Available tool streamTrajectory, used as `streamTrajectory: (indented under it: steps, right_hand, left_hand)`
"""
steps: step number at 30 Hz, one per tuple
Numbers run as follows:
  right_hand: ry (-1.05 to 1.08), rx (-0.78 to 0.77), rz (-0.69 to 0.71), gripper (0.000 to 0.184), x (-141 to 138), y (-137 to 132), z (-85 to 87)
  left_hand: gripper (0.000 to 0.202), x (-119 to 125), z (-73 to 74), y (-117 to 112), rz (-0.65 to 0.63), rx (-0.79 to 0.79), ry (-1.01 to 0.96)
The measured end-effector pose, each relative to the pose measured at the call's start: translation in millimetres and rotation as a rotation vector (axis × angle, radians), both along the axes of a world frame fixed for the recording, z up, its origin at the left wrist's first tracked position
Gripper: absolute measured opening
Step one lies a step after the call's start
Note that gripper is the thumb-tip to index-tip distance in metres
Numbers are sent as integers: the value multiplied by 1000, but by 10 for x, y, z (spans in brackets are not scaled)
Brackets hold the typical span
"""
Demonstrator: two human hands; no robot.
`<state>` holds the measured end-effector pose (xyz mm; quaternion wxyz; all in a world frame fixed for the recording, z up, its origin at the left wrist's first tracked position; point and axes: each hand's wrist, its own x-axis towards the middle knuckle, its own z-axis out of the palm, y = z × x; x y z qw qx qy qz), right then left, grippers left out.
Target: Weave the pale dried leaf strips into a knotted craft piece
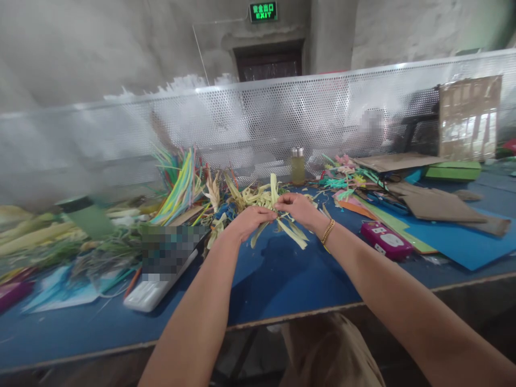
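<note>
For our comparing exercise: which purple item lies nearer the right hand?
The white-patched purple item, beside coloured sheets right of the right hand; the other purple item sits at the picture's left edge.

A lit exit sign (263, 12) on the grey wall (161, 43), above a dark doorway (269, 62), reads "安全出口" with "EXIT" beneath, all in green. The white markings on the purple case (386, 240) cannot be made out as text.
</note>
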<state>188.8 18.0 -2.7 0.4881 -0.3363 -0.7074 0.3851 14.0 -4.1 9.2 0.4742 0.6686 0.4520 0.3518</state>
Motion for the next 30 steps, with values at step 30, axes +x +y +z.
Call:
streamTrajectory:
  steps: [30]
  right_hand:
    - [-150, 197, -191, 33, 217, -100, 256]
  left_hand:
    - [28, 25, 0, 22, 33, 106, -82]
